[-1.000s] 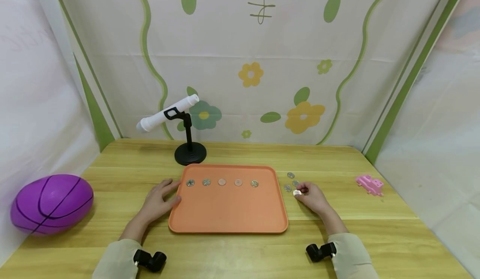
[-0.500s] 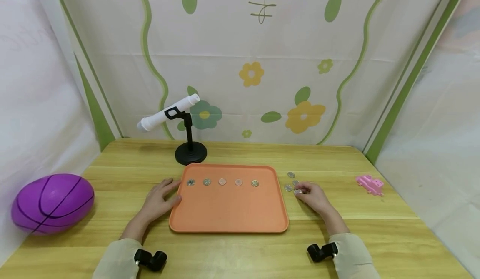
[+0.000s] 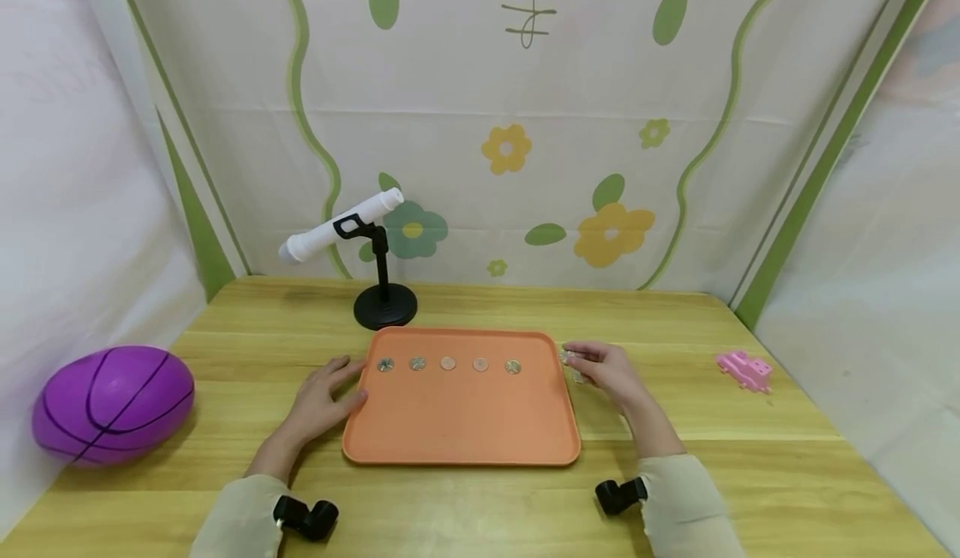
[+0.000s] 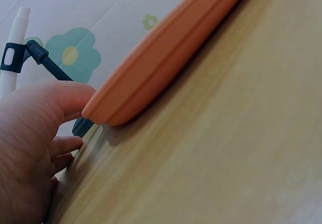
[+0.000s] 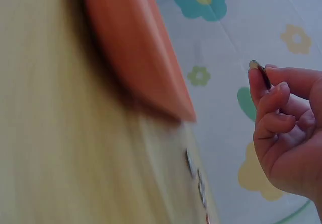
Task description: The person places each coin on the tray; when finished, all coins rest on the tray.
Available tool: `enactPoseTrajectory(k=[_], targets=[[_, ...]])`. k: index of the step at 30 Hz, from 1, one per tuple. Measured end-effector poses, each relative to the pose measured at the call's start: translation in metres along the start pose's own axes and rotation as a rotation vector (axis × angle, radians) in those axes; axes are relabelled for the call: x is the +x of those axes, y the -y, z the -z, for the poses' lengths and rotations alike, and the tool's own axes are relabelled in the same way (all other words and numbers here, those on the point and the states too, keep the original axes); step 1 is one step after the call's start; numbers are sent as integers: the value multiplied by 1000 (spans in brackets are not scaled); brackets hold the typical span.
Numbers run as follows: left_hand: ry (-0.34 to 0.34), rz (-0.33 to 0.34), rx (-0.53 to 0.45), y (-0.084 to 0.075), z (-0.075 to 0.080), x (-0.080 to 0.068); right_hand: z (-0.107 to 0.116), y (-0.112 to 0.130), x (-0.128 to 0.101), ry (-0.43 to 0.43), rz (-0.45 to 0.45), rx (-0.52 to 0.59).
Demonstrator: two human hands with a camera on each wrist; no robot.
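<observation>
An orange tray (image 3: 461, 429) lies on the table, with several coins (image 3: 447, 364) in a row across its upper half. My left hand (image 3: 315, 401) rests at the tray's left side, thumb and fingertips touching the rim. Just past the right rim, my right hand (image 3: 609, 373) pinches one coin (image 5: 260, 74) between thumb and fingertip, raised above the table in the right wrist view. Several loose coins (image 5: 202, 189) lie on the table beside the tray; in the head view the right hand partly covers them.
A white microphone (image 3: 341, 226) on a black stand (image 3: 385, 305) is behind the tray. To the far left sits a purple ball (image 3: 112, 405) with dark lines. A small pink toy (image 3: 744, 371) lies at the right. Behind the wooden table (image 3: 480, 512) hangs a patterned cloth (image 3: 450, 141).
My right hand has picked up a coin from the loose ones and moved left and slightly away, close to the tray's right rim. The left hand stays at the tray.
</observation>
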State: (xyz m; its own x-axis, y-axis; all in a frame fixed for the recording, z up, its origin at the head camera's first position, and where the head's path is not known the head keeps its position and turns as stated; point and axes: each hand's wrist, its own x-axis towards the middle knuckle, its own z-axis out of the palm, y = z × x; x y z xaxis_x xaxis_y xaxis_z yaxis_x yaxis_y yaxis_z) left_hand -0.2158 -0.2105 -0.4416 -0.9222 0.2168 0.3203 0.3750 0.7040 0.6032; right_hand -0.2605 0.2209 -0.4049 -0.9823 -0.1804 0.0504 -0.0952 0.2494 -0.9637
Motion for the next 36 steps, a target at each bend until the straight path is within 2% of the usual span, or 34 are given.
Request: enactPoseTrajectory(k=[2, 5, 13, 18, 25, 32, 36], targets=[[2, 1, -4, -1, 0, 0, -12, 13, 1, 17, 10, 17], [4, 6, -4, -1, 0, 0, -36, 36, 3, 13, -41, 45], [4, 11, -4, -1, 1, 0, -107, 59, 17, 83, -44, 166], [10, 5, -4, 0, 0, 0, -147, 61, 20, 170, -25, 207], [31, 18, 16, 2, 1, 0, -195, 61, 19, 221, -61, 200], [54, 25, 20, 0, 2, 0, -225, 53, 18, 234, -151, 193], [65, 26, 4, -2, 3, 0, -235, 49, 16, 232, -167, 202]])
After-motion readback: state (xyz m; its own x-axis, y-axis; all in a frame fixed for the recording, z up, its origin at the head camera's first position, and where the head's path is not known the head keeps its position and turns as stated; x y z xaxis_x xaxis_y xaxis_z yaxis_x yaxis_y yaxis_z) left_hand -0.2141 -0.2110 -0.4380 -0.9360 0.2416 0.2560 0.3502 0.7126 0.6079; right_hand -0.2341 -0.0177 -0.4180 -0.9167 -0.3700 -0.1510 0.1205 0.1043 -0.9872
